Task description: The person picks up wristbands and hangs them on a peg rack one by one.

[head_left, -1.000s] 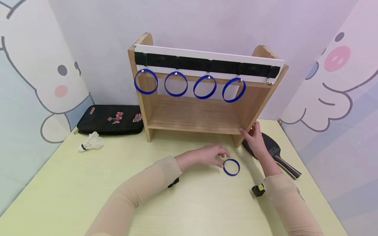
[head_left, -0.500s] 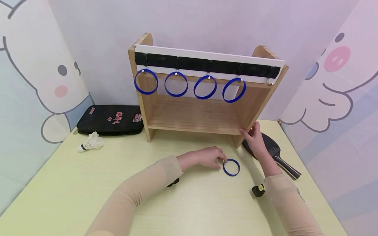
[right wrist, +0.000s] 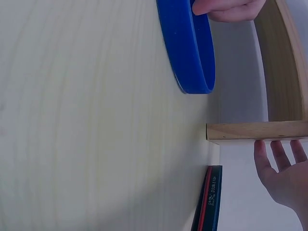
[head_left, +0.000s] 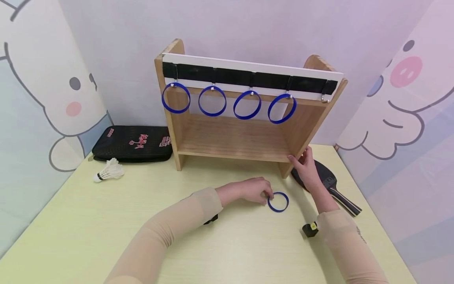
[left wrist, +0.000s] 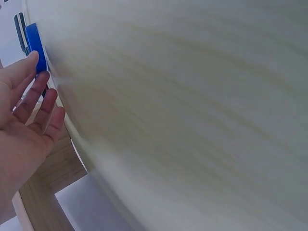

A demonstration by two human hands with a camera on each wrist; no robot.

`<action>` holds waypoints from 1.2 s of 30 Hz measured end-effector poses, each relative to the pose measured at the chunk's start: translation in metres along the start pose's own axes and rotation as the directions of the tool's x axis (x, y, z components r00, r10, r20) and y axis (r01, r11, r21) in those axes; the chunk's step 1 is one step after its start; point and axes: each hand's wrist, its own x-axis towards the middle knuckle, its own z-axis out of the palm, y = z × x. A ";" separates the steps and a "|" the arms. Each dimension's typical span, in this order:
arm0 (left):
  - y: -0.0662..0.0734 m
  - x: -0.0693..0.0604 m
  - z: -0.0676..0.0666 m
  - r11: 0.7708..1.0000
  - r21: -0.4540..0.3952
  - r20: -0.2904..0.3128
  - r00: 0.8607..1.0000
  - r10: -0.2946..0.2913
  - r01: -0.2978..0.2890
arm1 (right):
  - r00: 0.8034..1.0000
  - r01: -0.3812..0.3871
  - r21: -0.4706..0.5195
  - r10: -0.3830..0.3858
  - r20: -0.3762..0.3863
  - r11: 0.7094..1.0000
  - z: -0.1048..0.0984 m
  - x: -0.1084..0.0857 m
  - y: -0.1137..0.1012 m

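Note:
A blue ring (head_left: 278, 202) lies on the table in front of a wooden rack (head_left: 234, 138). My left hand (head_left: 253, 190) pinches its left edge between thumb and fingertips; the left wrist view shows the ring (left wrist: 35, 45) edge-on between them. My right hand (head_left: 307, 170) holds the rack's right side panel, thumb at the front edge. In the right wrist view, the fingertips (right wrist: 260, 147) touch the panel's outer face. Several more blue rings (head_left: 176, 111) hang from hooks along the rack's white and black top strip. The rightmost hook (head_left: 324, 98) bears no ring.
A black table tennis bat (head_left: 328, 181) lies to the right, partly behind my right hand. At the left are a black zipped case (head_left: 133, 144) and a white shuttlecock (head_left: 110, 170). Walls (head_left: 241, 23) stand behind and beside the table.
My left hand has come down onto the ring's left edge, and its fingers have closed on it. The ring has hardly moved. My right hand stays on the rack.

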 end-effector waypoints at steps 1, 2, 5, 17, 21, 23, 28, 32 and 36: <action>0.000 0.000 0.000 1.000 -0.003 -0.002 1.000 -0.005 0.005 | 1.000 0.003 -0.002 -0.003 0.001 1.000 0.000 0.000 0.000; 0.000 0.000 0.000 1.000 -0.004 -0.004 1.000 -0.005 0.005 | 1.000 0.003 -0.003 -0.003 0.001 1.000 0.000 0.000 0.000; 0.001 -0.002 0.000 1.000 -0.008 -0.021 1.000 -0.001 0.001 | 1.000 0.003 -0.007 -0.003 0.001 1.000 0.000 0.000 0.000; 0.003 -0.010 -0.008 0.997 -0.079 -0.117 0.993 -0.005 -0.004 | 1.000 0.002 0.017 -0.002 -0.005 1.000 0.002 0.000 -0.002; 0.004 -0.013 -0.009 0.998 -0.067 -0.141 0.990 0.008 -0.017 | 1.000 -0.002 0.019 0.002 -0.007 1.000 0.001 -0.001 -0.002; 0.004 -0.014 -0.010 0.998 -0.063 -0.151 0.988 0.014 -0.024 | 1.000 -0.001 0.018 0.001 -0.008 1.000 0.001 -0.001 -0.002; 0.005 -0.018 -0.013 0.996 -0.074 -0.177 0.984 0.026 -0.039 | 1.000 0.005 0.012 -0.005 -0.012 1.000 0.001 -0.001 -0.002; 0.009 -0.022 -0.017 0.996 -0.076 -0.193 0.981 0.022 -0.037 | 1.000 0.002 0.007 -0.002 -0.013 1.000 0.001 0.000 -0.002; 0.014 -0.026 -0.021 0.997 -0.076 -0.206 0.979 0.011 -0.028 | 1.000 -0.004 0.003 0.004 -0.014 1.000 0.002 0.000 -0.003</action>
